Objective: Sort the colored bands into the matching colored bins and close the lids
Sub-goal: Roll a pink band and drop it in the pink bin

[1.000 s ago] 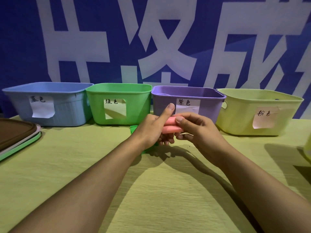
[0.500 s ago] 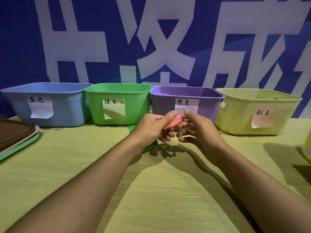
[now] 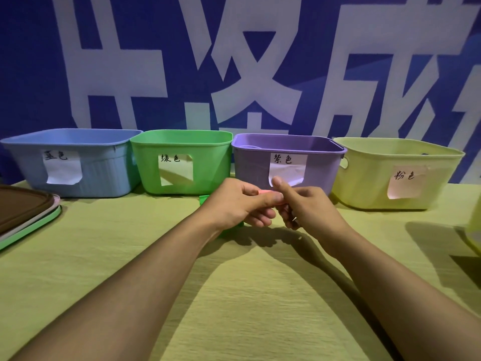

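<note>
Four open bins stand in a row at the back of the table: blue [image 3: 104,162], green [image 3: 208,162], purple [image 3: 250,162] and pale yellow [image 3: 364,178], each with a paper label. Both hands meet just in front of the purple bin. My left hand [image 3: 242,204] and my right hand [image 3: 304,207] pinch a pink band [image 3: 264,192] between them; only a sliver of it shows between the fingers. A green band [image 3: 204,199] lies on the table under my left hand, mostly hidden.
A stack of lids [image 3: 23,214], brown on top with a green one beneath, lies at the table's left edge. A pale object [image 3: 475,230] is cut off at the right edge. A blue wall with large white characters stands behind the bins.
The hands have drawn closer together around the pink band, so less of it shows. My left index finger, raised a second ago, has curled down onto the band.
</note>
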`<state>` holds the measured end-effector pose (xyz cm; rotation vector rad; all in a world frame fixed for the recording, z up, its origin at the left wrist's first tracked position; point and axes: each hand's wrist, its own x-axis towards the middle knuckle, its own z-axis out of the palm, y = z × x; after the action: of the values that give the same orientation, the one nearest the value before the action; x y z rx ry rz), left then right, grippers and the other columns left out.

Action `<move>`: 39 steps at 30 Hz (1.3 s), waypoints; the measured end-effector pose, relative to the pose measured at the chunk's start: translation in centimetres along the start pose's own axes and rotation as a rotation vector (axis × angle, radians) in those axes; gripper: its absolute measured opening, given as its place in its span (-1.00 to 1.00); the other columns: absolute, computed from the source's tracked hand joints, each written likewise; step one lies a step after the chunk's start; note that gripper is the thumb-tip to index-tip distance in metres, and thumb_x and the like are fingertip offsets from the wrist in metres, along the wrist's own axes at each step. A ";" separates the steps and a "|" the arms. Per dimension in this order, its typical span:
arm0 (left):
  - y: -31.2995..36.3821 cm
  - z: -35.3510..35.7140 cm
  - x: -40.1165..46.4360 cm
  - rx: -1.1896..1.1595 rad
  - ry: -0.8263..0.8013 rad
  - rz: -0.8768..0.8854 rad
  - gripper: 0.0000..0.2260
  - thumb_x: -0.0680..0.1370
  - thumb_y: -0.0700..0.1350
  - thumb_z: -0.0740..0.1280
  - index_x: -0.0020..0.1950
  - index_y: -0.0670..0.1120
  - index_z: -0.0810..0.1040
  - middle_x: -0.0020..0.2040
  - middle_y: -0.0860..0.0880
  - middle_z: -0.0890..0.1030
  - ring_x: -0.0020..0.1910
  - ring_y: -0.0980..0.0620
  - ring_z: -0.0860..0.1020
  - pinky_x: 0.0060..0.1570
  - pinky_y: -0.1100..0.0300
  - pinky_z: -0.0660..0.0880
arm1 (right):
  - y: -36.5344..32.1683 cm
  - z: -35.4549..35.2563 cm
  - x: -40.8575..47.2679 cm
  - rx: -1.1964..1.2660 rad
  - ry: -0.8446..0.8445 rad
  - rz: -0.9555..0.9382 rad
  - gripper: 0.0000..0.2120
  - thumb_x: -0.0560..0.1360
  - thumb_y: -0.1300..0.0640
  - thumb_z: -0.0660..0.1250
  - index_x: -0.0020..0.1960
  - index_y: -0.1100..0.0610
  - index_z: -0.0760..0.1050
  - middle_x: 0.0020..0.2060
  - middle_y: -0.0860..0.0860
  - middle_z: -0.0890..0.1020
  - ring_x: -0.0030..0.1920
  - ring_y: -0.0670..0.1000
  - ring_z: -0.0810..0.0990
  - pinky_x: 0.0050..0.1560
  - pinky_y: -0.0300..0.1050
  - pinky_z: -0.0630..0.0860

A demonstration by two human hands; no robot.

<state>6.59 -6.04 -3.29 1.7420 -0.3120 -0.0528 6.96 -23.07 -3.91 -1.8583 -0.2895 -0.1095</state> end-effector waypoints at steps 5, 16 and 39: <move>0.0 -0.3 0.1 -0.048 0.026 -0.021 -0.83 0.52 -0.17 0.50 0.00 -0.27 0.70 -0.22 -0.19 0.71 -0.31 0.02 0.67 -0.28 0.30 0.62 | 0.3 0.2 0.5 -0.034 0.020 0.004 -0.48 0.56 -0.23 0.34 -0.17 0.24 0.67 -0.49 -0.03 0.55 -0.45 -0.11 0.47 -0.28 -0.14 0.45; -0.6 1.4 0.6 -0.327 0.152 0.017 -0.82 0.51 -0.12 0.50 0.00 -0.22 0.68 -0.22 -0.10 0.69 -0.27 0.06 0.62 -0.21 0.30 0.57 | 0.5 0.8 0.5 0.578 -0.031 0.139 -0.54 0.56 -0.13 0.40 -0.04 0.33 0.66 -0.38 0.05 0.50 -0.36 -0.06 0.43 -0.29 -0.23 0.44; 6.5 5.0 7.4 0.159 0.330 0.272 -0.84 0.58 -0.05 0.46 -0.19 0.03 0.76 -0.19 0.13 0.74 -0.16 0.21 0.63 0.06 0.19 0.57 | 1.4 -2.6 1.3 0.369 0.795 0.104 -0.38 0.64 -0.34 0.07 -0.24 0.10 0.60 -0.37 0.00 0.68 -0.25 0.09 0.65 -0.06 0.13 0.58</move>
<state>11.47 -13.66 3.07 1.8148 -0.3128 0.4631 8.72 -25.69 -4.11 -1.3338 0.3210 -0.6567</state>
